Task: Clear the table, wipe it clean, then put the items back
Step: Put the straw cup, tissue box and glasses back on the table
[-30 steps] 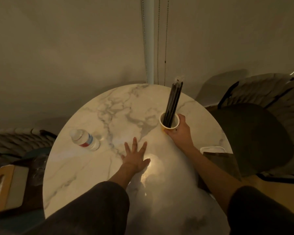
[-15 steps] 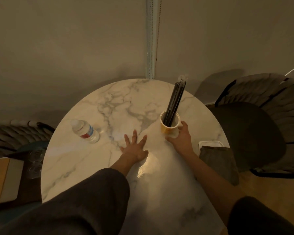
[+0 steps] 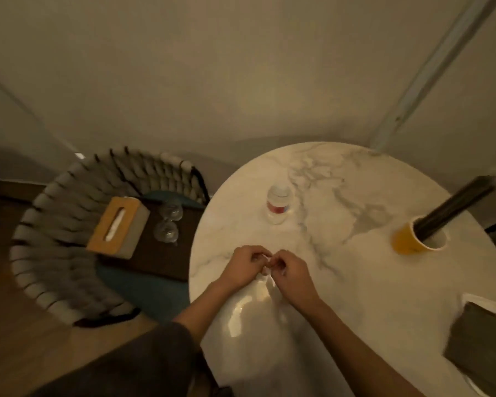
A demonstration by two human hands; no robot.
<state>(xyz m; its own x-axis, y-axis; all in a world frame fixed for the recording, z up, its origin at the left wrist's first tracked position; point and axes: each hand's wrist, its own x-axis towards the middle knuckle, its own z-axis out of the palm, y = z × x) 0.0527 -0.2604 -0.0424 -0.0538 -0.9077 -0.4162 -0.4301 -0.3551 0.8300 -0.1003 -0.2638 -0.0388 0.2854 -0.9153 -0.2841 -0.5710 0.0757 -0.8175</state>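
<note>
Across the frame's right half spreads the round white marble-veined table [image 3: 364, 296], its middle bare and glossy, seemingly wiped and partway restocked. At nine o'clock of it sits the woven grey rope chair [image 3: 55, 247], serving by the look of it as a parking spot for cleared things: a wooden-topped tissue box [image 3: 118, 227] lying on the dark seat pad, and just beside it, toward the table, two clear stemless glasses [image 3: 168, 224], still waiting to go back. At four o'clock on the table lies a dark folded cloth [image 3: 481, 348] over a white tray edge, set aside near the rim. At two o'clock stands a yellow paper cup [image 3: 413, 239] propping a bundle of long black sticks [image 3: 455, 207] that lean outward. At twelve o'clock stands a small clear plastic water bottle [image 3: 279, 203], upright. Near the table's nine-o'clock rim meet the left hand [image 3: 245, 267] and right hand [image 3: 291, 277], fingers curled, tips touching; whether pinching anything, cannot tell. Probably pausing before reaching chairward.
</note>
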